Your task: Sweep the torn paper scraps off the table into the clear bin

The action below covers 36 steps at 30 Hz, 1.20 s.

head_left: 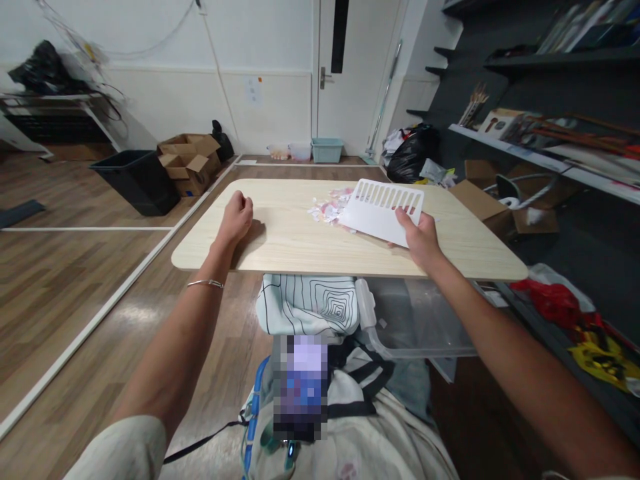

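My right hand grips a white plastic board with a row of slots, thumb on top. The board is tilted over the right half of the pale wooden table. At its left edge lies a loose pile of torn paper scraps, white with pink and yellowish bits; the board hides part of it. My left hand is closed in a fist at the left side of the tabletop, apart from the scraps. Whatever its curled fingers may hold is hidden.
Below the table's near edge are a clear plastic bin, a patterned white cloth item and a phone-like screen, blurred out, on my lap. A black trash bin and cardboard boxes stand left; shelves line the right.
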Each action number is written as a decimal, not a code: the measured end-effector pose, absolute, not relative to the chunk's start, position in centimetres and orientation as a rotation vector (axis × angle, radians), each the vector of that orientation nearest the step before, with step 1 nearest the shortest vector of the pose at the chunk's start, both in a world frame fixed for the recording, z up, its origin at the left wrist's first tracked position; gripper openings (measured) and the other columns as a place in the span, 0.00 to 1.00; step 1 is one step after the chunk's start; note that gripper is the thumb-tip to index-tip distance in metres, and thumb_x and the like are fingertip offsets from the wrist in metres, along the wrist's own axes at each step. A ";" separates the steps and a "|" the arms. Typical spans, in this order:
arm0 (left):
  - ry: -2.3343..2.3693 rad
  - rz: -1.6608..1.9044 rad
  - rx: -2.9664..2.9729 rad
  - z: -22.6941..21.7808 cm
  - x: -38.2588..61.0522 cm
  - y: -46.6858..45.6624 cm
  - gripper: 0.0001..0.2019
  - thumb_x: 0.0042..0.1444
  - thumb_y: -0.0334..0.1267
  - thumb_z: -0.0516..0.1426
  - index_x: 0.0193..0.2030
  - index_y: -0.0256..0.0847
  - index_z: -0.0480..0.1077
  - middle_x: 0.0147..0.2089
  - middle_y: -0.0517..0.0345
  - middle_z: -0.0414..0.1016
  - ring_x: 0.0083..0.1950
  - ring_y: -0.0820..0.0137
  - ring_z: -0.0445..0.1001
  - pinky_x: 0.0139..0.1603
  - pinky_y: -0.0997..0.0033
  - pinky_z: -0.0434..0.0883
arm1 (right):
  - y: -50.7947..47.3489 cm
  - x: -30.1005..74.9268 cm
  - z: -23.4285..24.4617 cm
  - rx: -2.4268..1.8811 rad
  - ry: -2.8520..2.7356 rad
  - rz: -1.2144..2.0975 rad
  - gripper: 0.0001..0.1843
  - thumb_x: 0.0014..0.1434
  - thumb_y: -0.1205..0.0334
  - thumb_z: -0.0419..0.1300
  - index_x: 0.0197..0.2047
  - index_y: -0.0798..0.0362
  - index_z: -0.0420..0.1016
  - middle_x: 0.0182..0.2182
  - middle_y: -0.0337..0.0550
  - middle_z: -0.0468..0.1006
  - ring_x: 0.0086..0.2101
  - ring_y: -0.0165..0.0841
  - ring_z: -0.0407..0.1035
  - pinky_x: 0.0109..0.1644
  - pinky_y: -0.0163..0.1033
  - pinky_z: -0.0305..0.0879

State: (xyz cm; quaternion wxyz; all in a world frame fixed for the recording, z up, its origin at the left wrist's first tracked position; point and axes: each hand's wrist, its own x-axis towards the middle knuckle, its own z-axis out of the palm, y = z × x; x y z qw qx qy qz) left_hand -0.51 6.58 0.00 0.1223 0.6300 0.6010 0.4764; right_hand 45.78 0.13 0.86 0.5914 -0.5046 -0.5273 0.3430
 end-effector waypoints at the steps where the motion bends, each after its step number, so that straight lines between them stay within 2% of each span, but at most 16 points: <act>1: 1.780 1.399 1.814 0.4 -0.2 6.0 0.18 0.67 0.36 0.60 0.30 0.50 0.56 0.31 0.62 0.58 0.37 0.64 0.60 0.41 0.63 0.63 | 0.1 45.7 0.9 -1.172 -1.229 0.799 0.37 0.55 0.24 0.82 0.48 0.47 0.85 0.44 0.49 0.91 0.39 0.47 0.86 0.28 0.49 0.88; 4: 1.835 1.403 1.682 1.3 0.9 4.3 0.20 0.60 0.32 0.59 0.25 0.50 0.52 0.27 0.63 0.46 0.32 0.67 0.51 0.36 0.61 0.54 | 0.0 45.6 1.0 -1.158 -1.234 0.801 0.37 0.54 0.23 0.82 0.47 0.47 0.84 0.43 0.50 0.90 0.37 0.46 0.85 0.27 0.48 0.87; 7: 1.871 1.479 1.537 1.8 1.5 3.4 0.22 0.54 0.32 0.60 0.23 0.51 0.48 0.27 0.63 0.42 0.32 0.68 0.47 0.35 0.61 0.51 | -0.1 45.5 1.1 -1.157 -1.235 0.803 0.37 0.53 0.23 0.82 0.46 0.46 0.83 0.42 0.48 0.90 0.37 0.45 0.84 0.26 0.47 0.86; 12: 1.858 1.306 1.636 2.2 1.6 3.1 0.19 0.49 0.34 0.61 0.20 0.49 0.52 0.25 0.62 0.46 0.32 0.68 0.50 0.36 0.60 0.51 | -0.2 45.5 1.2 -1.168 -1.239 0.798 0.37 0.54 0.23 0.81 0.47 0.46 0.82 0.43 0.47 0.89 0.39 0.46 0.84 0.27 0.47 0.86; 18: 1.736 1.089 1.854 2.8 1.9 2.8 0.17 0.48 0.37 0.59 0.15 0.47 0.55 0.22 0.61 0.50 0.30 0.70 0.53 0.37 0.59 0.52 | -0.3 45.3 1.3 -1.186 -1.260 0.812 0.38 0.52 0.22 0.82 0.45 0.46 0.82 0.41 0.48 0.88 0.37 0.45 0.82 0.27 0.47 0.85; 24: 1.725 1.043 1.860 2.6 1.8 3.0 0.18 0.50 0.40 0.60 0.15 0.48 0.56 0.20 0.61 0.52 0.28 0.69 0.53 0.36 0.59 0.51 | -0.7 45.2 1.6 -1.193 -1.278 0.873 0.37 0.50 0.25 0.84 0.45 0.47 0.83 0.42 0.49 0.90 0.37 0.45 0.82 0.28 0.47 0.86; 27: 1.736 0.997 1.845 2.4 1.6 3.2 0.19 0.53 0.42 0.61 0.16 0.48 0.59 0.20 0.62 0.54 0.27 0.69 0.53 0.35 0.59 0.51 | -0.8 45.1 1.7 -1.195 -1.271 0.876 0.38 0.49 0.24 0.83 0.45 0.47 0.83 0.41 0.48 0.89 0.37 0.44 0.81 0.28 0.47 0.85; 36: 1.723 0.954 1.813 2.3 1.2 3.6 0.22 0.57 0.45 0.63 0.16 0.49 0.59 0.19 0.62 0.55 0.27 0.69 0.53 0.36 0.58 0.52 | -0.7 45.1 1.8 -1.204 -1.299 0.904 0.37 0.48 0.25 0.83 0.44 0.45 0.80 0.39 0.47 0.88 0.36 0.44 0.79 0.27 0.47 0.82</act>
